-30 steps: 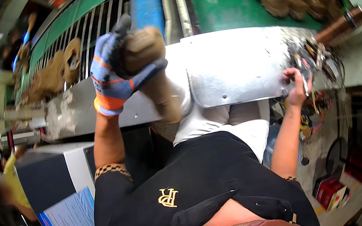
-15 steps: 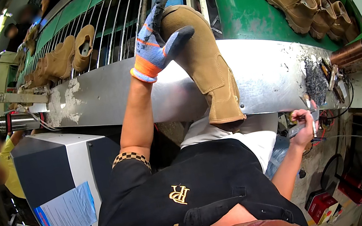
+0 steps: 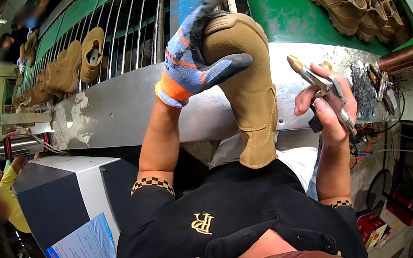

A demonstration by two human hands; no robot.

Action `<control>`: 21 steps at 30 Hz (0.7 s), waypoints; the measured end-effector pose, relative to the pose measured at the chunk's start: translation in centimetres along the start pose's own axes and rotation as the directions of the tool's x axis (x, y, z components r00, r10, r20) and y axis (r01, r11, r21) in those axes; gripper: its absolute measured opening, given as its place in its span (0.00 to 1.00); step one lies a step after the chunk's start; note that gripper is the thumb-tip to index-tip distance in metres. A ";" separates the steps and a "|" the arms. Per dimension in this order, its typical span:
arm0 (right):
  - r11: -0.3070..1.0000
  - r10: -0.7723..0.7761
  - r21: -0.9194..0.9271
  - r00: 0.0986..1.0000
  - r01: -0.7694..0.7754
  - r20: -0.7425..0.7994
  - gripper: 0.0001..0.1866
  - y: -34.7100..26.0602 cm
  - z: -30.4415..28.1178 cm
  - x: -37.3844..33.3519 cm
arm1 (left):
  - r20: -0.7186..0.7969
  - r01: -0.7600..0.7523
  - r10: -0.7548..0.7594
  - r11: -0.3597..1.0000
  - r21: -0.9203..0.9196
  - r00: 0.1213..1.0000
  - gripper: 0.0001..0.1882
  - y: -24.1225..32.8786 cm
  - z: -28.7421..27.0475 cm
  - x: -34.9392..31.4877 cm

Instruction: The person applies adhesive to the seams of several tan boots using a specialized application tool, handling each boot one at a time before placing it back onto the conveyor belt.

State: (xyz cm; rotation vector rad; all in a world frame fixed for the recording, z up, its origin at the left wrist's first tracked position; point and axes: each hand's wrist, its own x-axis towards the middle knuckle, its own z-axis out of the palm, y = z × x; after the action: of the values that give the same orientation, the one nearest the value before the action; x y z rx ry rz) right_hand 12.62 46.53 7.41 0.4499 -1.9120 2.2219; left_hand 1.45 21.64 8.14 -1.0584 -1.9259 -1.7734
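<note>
A tan suede boot [image 3: 246, 85] stands in front of me, its toe end away from me and its shaft against my shirt. My left hand [image 3: 200, 57], in a blue and orange glove with dark coated fingers, is wrapped round the boot's toe end, thumb across the near side. Bare, my right hand [image 3: 333, 103] grips a metal blow gun [image 3: 323, 88] with a brass nozzle. The nozzle points up and left, towards the boot but apart from it. My palm partly covers the gun's body.
A metal ledge [image 3: 132, 105] runs across in front of me. Several tan boots [image 3: 335, 0] lie on the green surface at right; others [image 3: 64, 67] line the barred rack at left. A copper-coloured flask [image 3: 407, 57] and small tools [image 3: 381, 88] are at right. A grey machine [image 3: 60, 195] stands at left.
My right hand has come up from low at the right, bringing the blow gun near the boot. My left hand and the boot have shifted slightly right, and the boot has turned.
</note>
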 end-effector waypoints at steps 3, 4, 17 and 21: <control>0.998 -0.035 -0.048 0.997 0.039 0.069 0.30 -1.3 0.4 1.4 | 0.072 -0.039 0.030 0.990 0.136 0.997 0.45 -0.2 -0.5 0.4; 0.997 -0.032 -0.069 0.996 0.038 0.082 0.30 -1.9 0.7 1.9 | 0.066 -0.029 0.020 0.990 0.135 0.998 0.45 -0.3 -0.5 0.6; 0.994 0.079 0.075 0.996 -0.082 0.038 0.28 2.4 1.6 3.5 | 0.099 0.153 -0.146 0.985 -0.073 0.984 0.42 -3.3 -1.7 1.0; 0.973 0.125 0.198 0.992 -0.115 -0.036 0.28 4.5 1.3 1.0 | 0.100 0.155 -0.151 0.987 -0.031 0.983 0.41 -4.4 -2.1 1.2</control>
State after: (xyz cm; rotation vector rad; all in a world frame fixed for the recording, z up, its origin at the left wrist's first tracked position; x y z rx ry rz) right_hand 10.37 44.47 3.74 0.3120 -1.7475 2.4876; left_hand -2.95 20.23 6.12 -1.0529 -2.0901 -1.8797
